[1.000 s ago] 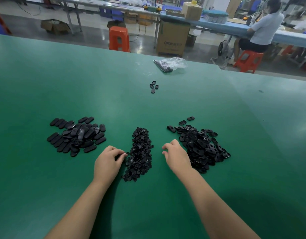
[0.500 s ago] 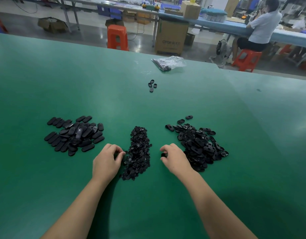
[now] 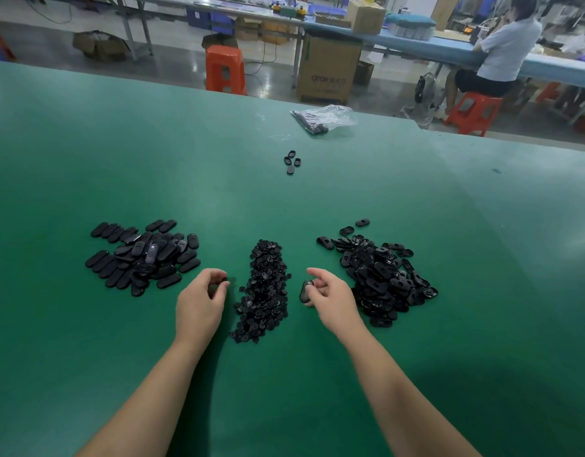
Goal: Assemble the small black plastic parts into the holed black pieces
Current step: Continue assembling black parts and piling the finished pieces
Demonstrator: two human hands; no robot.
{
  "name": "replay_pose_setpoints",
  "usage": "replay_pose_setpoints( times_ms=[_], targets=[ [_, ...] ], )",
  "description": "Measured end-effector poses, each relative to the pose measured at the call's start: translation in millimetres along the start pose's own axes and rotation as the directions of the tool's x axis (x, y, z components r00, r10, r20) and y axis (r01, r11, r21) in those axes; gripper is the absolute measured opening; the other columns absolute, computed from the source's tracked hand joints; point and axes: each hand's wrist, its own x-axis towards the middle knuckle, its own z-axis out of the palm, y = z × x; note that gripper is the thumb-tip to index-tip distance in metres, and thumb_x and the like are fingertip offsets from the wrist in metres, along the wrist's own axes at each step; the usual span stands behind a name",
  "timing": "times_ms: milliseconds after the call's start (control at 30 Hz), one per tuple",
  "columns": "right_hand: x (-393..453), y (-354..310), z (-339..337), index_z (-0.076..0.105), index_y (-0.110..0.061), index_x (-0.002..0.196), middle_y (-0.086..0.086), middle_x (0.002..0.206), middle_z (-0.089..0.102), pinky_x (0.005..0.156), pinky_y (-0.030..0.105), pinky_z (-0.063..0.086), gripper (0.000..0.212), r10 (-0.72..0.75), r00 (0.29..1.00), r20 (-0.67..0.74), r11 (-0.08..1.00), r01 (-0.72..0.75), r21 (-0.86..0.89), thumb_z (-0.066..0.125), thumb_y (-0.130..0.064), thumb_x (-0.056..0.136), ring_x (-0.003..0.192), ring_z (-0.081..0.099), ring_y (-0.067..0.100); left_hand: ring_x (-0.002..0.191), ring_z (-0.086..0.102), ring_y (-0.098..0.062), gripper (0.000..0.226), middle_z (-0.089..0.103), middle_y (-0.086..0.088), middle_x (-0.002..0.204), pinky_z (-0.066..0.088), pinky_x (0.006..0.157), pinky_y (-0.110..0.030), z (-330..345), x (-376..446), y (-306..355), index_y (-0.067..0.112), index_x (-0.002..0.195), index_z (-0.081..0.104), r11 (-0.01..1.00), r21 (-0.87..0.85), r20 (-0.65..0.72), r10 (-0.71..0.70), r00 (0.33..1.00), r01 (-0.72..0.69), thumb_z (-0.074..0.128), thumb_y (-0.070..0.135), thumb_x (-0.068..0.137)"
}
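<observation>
Hands over green table (image 3: 86, 159), one either side of middle heap of small black plastic parts (image 3: 264, 291). My left hand (image 3: 200, 301) with fingers curled, thumb and fingertips pinching one small part (image 3: 224, 280), just left of heap. My right hand (image 3: 330, 296) gripping one holed black piece (image 3: 305, 291), oval, upright between fingers. Pile of holed pieces (image 3: 383, 278) right of that hand. Pile of oval black pieces (image 3: 142, 255) at left. Four loose pieces (image 3: 292, 161) farther up table, clear plastic bag (image 3: 324, 117) beyond them.
</observation>
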Motion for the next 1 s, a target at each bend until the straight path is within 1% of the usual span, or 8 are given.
replay_pose_setpoints(
  times_ms=[100,233,400,467,533,700,900,1000],
  targets=[
    [-6,2,10,0.067,-0.023,0.12,-0.001,0.109,0.071,0.092,0.035,0.059,0.029,0.092,0.995,-0.034,0.949,-0.078,0.306,0.057,-0.004,0.1,0.086,0.076,0.01,0.084,0.064,-0.006,0.026,0.072,0.006,0.097,0.048,0.077,-0.022,0,0,0,0.017,0.12,0.07,1.0,-0.005,0.007,-0.02,1.0,0.02,0.068,0.014,0.094],
    [-15,5,21,0.069,-0.018,0.101,0.003,0.104,0.074,0.087,0.025,0.06,0.02,0.156,0.985,-0.072,0.869,-0.102,0.483,0.056,-0.002,0.101,0.091,0.076,0.01,0.079,0.063,-0.01,0.031,0.075,0.001,0.108,0.051,0.075,-0.024,0,0,1,0.015,0.126,0.069,0.999,-0.004,0.01,-0.037,0.999,0.037,0.066,0.013,0.095],
    [-22,6,32,0.058,-0.012,0.104,0.006,0.108,0.073,0.084,0.027,0.061,0.012,0.09,0.989,-0.116,0.862,-0.019,0.507,0.049,-0.005,0.105,0.097,0.075,0.012,0.073,0.067,-0.019,0.027,0.076,0.002,0.105,0.044,0.062,-0.021,-1,-1,3,0.018,0.122,0.072,0.999,0.026,0.013,-0.028,1.0,0.027,0.065,0.014,0.096],
    [-23,5,33,0.057,-0.013,0.105,0.005,0.104,0.074,0.078,0.029,0.062,0.011,0.06,0.991,-0.117,0.879,0.003,0.477,0.049,-0.007,0.106,0.092,0.076,0.015,0.06,0.059,-0.004,0.024,0.075,0.004,0.095,0.041,0.055,-0.014,-2,-1,4,0.021,0.116,0.074,0.999,0.01,0.017,-0.044,0.999,0.044,0.066,0.014,0.095],
    [-25,7,33,0.058,-0.017,0.107,0.005,0.098,0.074,0.076,0.031,0.062,0.012,0.027,0.993,-0.114,0.904,0.024,0.426,0.049,-0.009,0.106,0.085,0.076,0.018,0.05,0.051,-0.002,0.017,0.07,0.01,0.078,0.034,0.045,-0.012,-2,-1,4,0.027,0.103,0.075,0.998,-0.015,0.02,-0.057,0.998,0.057,0.068,0.015,0.093],
    [-26,9,33,0.063,-0.031,0.107,0.002,0.091,0.073,0.073,0.032,0.062,0.027,0.017,0.992,-0.122,0.924,0.031,0.381,0.048,-0.008,0.106,0.074,0.073,0.019,0.056,0.05,-0.007,0.017,0.061,0.012,0.067,0.037,0.051,-0.023,-4,1,6,0.035,0.089,0.072,0.998,-0.048,0.032,-0.04,0.999,0.042,0.07,0.018,0.092],
    [-28,8,34,0.063,-0.032,0.107,0.0,0.089,0.073,0.065,0.027,0.059,0.032,0.018,0.993,-0.113,0.929,0.025,0.369,0.046,-0.005,0.104,0.069,0.07,0.014,0.04,0.041,-0.006,0.019,0.063,0.009,0.06,0.031,0.04,-0.013,2,-1,21,0.03,0.095,0.077,0.983,-0.162,0.131,-0.066,0.989,0.088,0.067,0.014,0.094],
    [-28,8,36,0.061,-0.023,0.105,0.003,0.089,0.074,0.06,0.027,0.058,0.024,0.013,0.992,-0.128,0.927,0.036,0.372,0.048,-0.004,0.103,0.065,0.068,0.014,0.058,0.058,-0.002,0.018,0.07,0.012,0.072,0.042,0.056,-0.008,15,-10,46,0.029,0.098,0.074,0.978,-0.203,0.188,-0.01,0.982,0.049,0.071,0.012,0.09]
  ],
)
